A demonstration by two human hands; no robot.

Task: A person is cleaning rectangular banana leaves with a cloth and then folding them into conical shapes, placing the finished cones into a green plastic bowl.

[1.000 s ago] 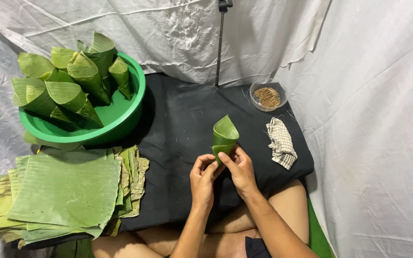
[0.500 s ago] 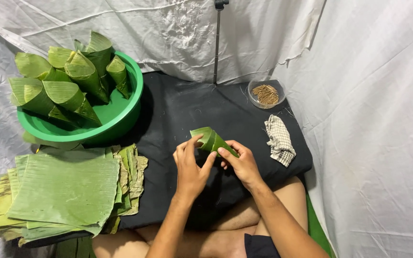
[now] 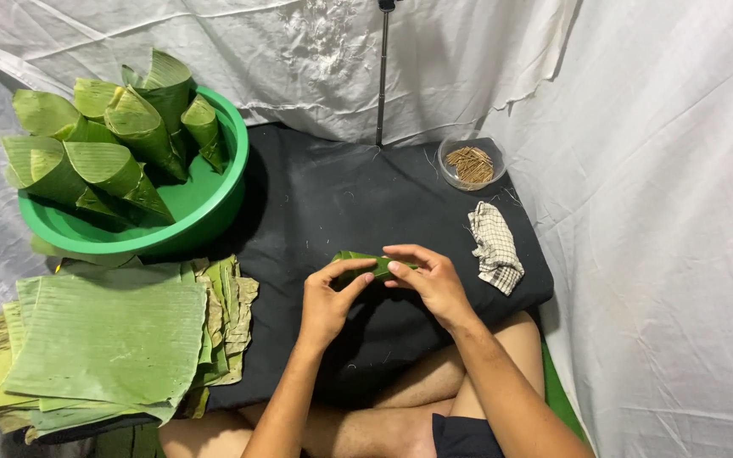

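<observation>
leaf roll [image 3: 358,262]: we see it lying near-horizontal, long axis left-right, above the black cloth [image 3: 332,203], right of the green basin [image 3: 222,203]
left hand [image 3: 326,304]: fingers curled on the roll's left end, from below
right hand [image 3: 431,280]: fingers clamp the right end, from above
nearer: both touching it
basin: holds leaf cones [image 3: 120,170]
leaf stack [image 3: 103,348]: below the basin

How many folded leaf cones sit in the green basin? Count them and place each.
7 show in the green basin: two at the left rim, one front centre, four along the back towards the right. More may lie hidden beneath. Another leaf roll is between both hands, outside the basin.
</observation>
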